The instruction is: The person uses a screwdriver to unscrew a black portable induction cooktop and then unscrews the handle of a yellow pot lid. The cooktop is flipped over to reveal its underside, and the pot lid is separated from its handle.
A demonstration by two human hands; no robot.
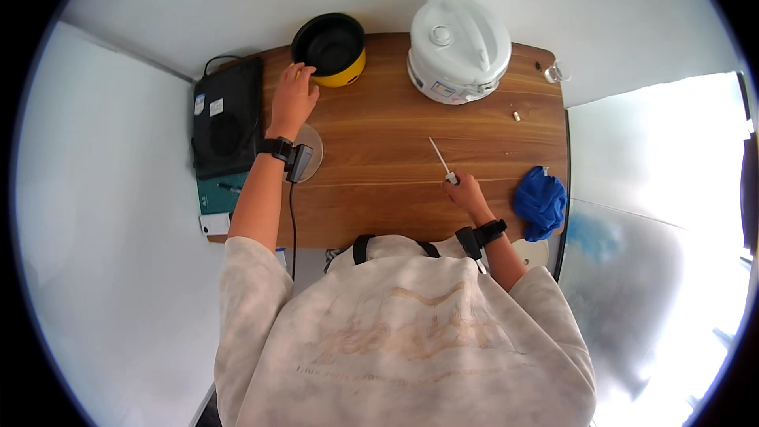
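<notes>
The left hand (294, 95) is extended forward across the wooden table (379, 190), fingers loosely spread and bent, with the fingertips touching the near rim of the yellow pot (332, 47). The pot has a black interior and stands directly ahead of this hand at the far table edge. A round glass lid (310, 150) lies flat on the table just behind the left wrist, partly covered by the wrist strap. To the left of the hand, a black flat appliance (228, 119) rests on the table's left end. The right hand (466, 192) lies near the front table edge, fingers drawn together and pinching the lower end of a thin white stick-like tool (439, 158); the tool slants away from the hand, forward and to the left, with its far end on the table. A white rice cooker (460, 47) stands well ahead of the right hand, lid down. A crumpled blue cloth (541, 202) lies just to the right of the right hand.
</notes>
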